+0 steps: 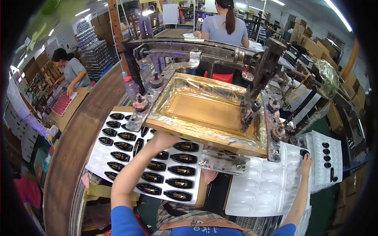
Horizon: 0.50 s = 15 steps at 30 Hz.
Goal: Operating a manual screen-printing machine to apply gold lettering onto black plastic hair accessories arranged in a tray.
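Observation:
My left hand [164, 140] reaches under the front left edge of a wooden-sided screen printing frame [204, 137], its fingers hidden there. It is above a white tray [94, 161] holding rows of glossy black bottles [183, 158] with gold print. Over on the right, my right hand [306, 162] pinches a small black bottle [304, 152] at the edge of a white moulded tray [256, 185]. Gold ink coats the frame's screen [204, 110]. Below the frame's front edge, a metal fixture [222, 161] is partly visible.
A dark metal press arm [260, 74] rises over the frame. Another white tray [336, 153] with several black pieces lies at far right. A red-capped bottle [130, 84] stands left of the press. One co-worker [73, 70] works at left; another person [224, 25] sits ahead.

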### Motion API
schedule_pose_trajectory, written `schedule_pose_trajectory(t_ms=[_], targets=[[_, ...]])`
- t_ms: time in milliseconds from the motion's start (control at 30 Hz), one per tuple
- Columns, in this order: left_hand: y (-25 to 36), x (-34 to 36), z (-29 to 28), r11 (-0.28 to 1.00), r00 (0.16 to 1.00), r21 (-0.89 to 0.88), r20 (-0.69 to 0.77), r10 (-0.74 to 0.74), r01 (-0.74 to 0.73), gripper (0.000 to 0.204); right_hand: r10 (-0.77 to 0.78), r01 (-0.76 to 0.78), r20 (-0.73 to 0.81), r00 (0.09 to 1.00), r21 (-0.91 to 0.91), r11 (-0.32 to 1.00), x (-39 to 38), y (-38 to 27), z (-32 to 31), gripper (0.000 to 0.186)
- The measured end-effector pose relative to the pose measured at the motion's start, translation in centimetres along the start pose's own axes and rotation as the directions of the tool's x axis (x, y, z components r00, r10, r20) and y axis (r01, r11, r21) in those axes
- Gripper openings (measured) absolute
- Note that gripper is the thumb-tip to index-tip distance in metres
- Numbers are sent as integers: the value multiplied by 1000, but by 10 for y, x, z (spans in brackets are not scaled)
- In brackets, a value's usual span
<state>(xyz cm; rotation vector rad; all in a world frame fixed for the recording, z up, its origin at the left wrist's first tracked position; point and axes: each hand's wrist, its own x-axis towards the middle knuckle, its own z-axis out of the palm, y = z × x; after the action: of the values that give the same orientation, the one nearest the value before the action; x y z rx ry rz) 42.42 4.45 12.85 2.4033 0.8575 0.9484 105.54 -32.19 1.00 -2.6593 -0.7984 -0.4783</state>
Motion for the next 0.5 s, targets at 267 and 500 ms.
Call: schedule_pose_trajectory(t_ms=[267,500], targets=[[49,55,41,914,999,-405,-20,-25,14,27,-384,187,59,921,800,571,-111,-241,-108,40],[58,75,20,726,997,-688,-56,-49,-3,26,-662,283,226,714,772,569,-147,-388,-162,33]])
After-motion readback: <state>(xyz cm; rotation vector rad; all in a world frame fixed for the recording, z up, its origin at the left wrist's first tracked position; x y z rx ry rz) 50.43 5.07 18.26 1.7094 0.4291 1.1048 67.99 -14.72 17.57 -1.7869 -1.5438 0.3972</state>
